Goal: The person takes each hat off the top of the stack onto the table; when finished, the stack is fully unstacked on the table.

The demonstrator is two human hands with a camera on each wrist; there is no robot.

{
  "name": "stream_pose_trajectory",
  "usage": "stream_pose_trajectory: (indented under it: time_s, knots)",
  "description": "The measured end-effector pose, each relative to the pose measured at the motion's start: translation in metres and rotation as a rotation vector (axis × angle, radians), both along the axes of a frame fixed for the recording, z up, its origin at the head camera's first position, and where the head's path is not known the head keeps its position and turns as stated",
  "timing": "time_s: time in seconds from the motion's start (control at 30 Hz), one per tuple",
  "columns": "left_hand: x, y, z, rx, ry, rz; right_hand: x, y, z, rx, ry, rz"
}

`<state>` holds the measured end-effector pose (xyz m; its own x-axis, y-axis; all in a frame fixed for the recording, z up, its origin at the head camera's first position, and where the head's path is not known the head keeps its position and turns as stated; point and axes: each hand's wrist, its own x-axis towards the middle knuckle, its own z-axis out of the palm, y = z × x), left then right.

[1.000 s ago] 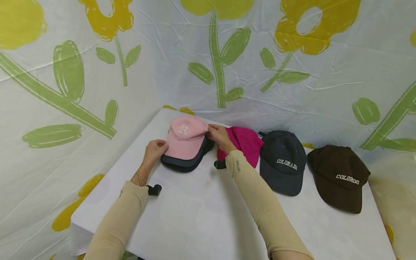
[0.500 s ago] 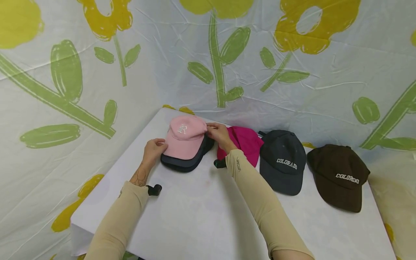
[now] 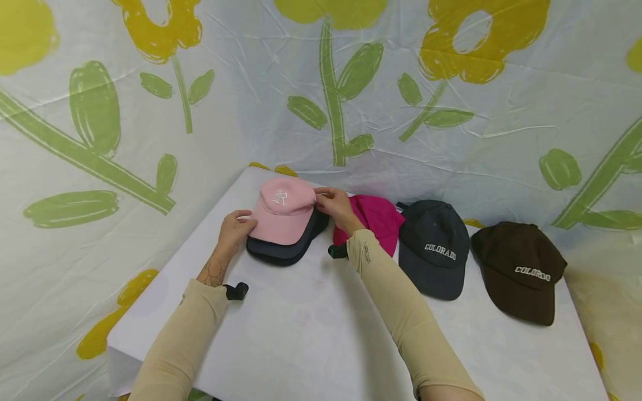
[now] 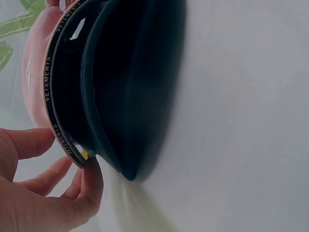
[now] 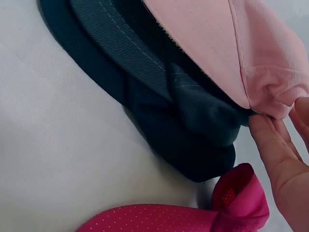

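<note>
A light pink baseball cap (image 3: 286,198) with a white embroidered letter sits on top of dark navy caps (image 3: 275,252) at the table's back left. My left hand (image 3: 232,230) pinches the left edge of its brim. The left wrist view shows thumb and fingers (image 4: 91,186) at the end of a lettered black band (image 4: 48,79) inside the pink cap. At the cap's right rear edge, my right hand (image 3: 338,208) pinches the fabric. Two dark layers, a cap brim (image 5: 116,46) and another below it, show under the pink cap in the right wrist view.
A magenta cap (image 3: 377,218) lies just right of the stack, partly behind my right forearm. Farther right are a charcoal cap (image 3: 434,245) and a brown cap (image 3: 521,267), both lettered. The white table (image 3: 296,334) meets flower-printed cloth walls (image 3: 261,100).
The pink cap and both hands have shifted very slightly, and a little more of the dark brim shows beneath the pink one. Other caps stay put.
</note>
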<state>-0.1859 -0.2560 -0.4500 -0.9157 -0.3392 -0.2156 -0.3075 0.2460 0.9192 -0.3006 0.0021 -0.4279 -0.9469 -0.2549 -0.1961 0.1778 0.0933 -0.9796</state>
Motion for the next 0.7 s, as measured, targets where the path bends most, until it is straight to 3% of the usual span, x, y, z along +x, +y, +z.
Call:
stream_pose_trajectory:
  time_s: [0.4, 0.7]
  knots:
    - [-0.004, 0.000, 0.003, 0.131, 0.031, -0.019, 0.001, 0.003, 0.011, -0.022, 0.039, -0.005]
    - [-0.009, 0.004, 0.009, 0.160, 0.009, -0.040, 0.000, 0.009, 0.022, -0.055, 0.054, -0.025]
